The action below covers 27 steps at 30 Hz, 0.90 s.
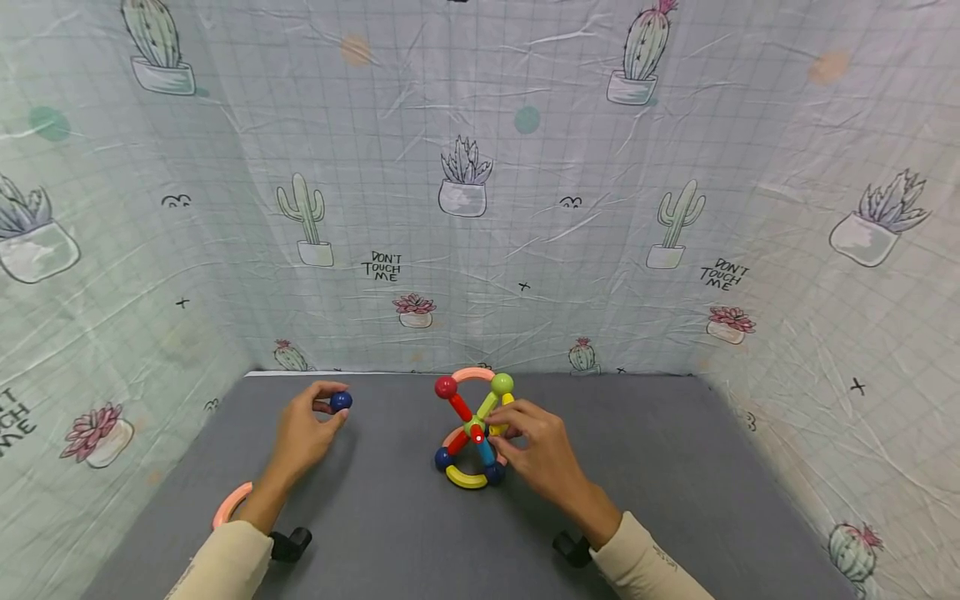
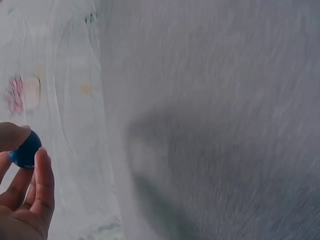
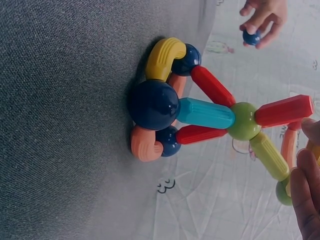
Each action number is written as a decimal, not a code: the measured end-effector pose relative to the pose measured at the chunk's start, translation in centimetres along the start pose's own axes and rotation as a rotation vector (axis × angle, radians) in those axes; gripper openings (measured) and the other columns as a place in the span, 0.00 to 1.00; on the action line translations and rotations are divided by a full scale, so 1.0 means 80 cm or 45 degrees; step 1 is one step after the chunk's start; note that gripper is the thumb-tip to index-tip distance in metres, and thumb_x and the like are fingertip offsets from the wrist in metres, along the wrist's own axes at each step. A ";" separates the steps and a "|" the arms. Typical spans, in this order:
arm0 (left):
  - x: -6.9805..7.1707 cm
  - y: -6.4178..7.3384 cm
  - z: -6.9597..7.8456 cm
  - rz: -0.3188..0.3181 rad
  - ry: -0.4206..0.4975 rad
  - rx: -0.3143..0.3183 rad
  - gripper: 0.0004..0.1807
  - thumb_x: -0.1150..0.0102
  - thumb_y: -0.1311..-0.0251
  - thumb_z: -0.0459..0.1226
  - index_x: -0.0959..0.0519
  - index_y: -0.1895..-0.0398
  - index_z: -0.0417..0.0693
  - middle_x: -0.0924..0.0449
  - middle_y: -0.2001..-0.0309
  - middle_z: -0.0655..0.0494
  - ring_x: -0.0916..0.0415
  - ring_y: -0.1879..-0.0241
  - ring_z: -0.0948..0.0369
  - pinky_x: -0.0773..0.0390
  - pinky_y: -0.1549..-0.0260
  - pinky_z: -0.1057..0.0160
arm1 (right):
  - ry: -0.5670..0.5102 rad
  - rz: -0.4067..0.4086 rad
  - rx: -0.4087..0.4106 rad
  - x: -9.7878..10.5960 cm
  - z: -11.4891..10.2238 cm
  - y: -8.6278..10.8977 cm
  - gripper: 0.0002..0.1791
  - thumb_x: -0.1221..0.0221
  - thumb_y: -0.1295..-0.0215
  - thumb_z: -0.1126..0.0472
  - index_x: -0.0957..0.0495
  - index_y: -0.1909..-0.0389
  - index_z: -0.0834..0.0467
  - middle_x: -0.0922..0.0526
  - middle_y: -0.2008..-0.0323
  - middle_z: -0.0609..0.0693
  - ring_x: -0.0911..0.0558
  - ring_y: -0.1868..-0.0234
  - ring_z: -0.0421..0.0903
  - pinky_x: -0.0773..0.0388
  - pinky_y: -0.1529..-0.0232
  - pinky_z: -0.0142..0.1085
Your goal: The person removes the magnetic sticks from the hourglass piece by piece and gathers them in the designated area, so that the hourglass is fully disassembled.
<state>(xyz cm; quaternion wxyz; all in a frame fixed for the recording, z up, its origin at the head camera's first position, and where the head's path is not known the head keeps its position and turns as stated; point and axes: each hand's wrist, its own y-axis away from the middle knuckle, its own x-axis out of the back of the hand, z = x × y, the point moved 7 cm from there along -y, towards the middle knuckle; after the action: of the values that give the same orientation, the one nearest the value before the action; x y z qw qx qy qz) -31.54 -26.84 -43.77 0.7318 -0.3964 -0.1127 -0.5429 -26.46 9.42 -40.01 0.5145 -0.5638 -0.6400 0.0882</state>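
Observation:
At the left, my left hand point(image 1: 302, 435) pinches a dark blue ball point(image 1: 341, 401) between thumb and fingertips, above the grey table. The left wrist view shows the same ball point(image 2: 26, 151) at its left edge. A structure of coloured rods and balls stands mid-table. Its middle is a green ball point(image 3: 244, 121), with a red rod point(image 3: 285, 111) sticking out, free at its outer end. Below it are a light blue rod point(image 3: 206, 113) and several dark blue balls point(image 3: 154, 105). My right hand point(image 1: 546, 454) pinches a yellow curved piece point(image 1: 497, 429) at the structure's right side, partly hidden by the fingers.
A salmon curved piece point(image 1: 229, 505) lies by the left forearm. Another salmon arc point(image 1: 473, 373) joins the structure's upper red ball point(image 1: 446, 387) and light green ball point(image 1: 502, 384). Behind the grey table point(image 1: 390, 533) hangs a cactus-printed cloth point(image 1: 525, 233).

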 end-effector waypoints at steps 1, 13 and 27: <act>0.002 -0.003 -0.007 -0.008 -0.010 0.021 0.19 0.27 0.38 0.28 0.16 0.43 0.44 0.12 0.49 0.41 0.14 0.57 0.47 0.21 0.67 0.67 | -0.002 0.001 0.002 0.000 0.000 0.000 0.17 0.21 0.47 0.72 0.10 0.56 0.61 0.12 0.55 0.49 0.11 0.60 0.43 0.11 0.62 0.39; -0.003 -0.033 -0.076 -0.146 -0.121 0.134 0.18 0.27 0.40 0.28 0.17 0.46 0.37 0.14 0.49 0.32 0.16 0.60 0.44 0.22 0.63 0.59 | 0.017 -0.001 0.002 0.000 0.000 0.000 0.18 0.21 0.48 0.73 0.10 0.56 0.61 0.12 0.55 0.49 0.12 0.61 0.43 0.11 0.63 0.39; -0.011 -0.039 -0.108 -0.233 -0.243 0.209 0.18 0.26 0.43 0.28 0.16 0.48 0.36 0.14 0.49 0.31 0.16 0.55 0.41 0.22 0.53 0.43 | 0.020 -0.007 -0.001 0.000 -0.001 -0.001 0.18 0.21 0.48 0.73 0.10 0.55 0.61 0.12 0.55 0.49 0.12 0.61 0.43 0.11 0.62 0.38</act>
<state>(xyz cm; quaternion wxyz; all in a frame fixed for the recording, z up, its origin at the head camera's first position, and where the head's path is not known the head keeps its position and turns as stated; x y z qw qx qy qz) -36.95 -32.58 -48.54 0.6953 -0.3731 -0.2614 -0.5559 -26.40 9.37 -39.93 0.5195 -0.5628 -0.6376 0.0822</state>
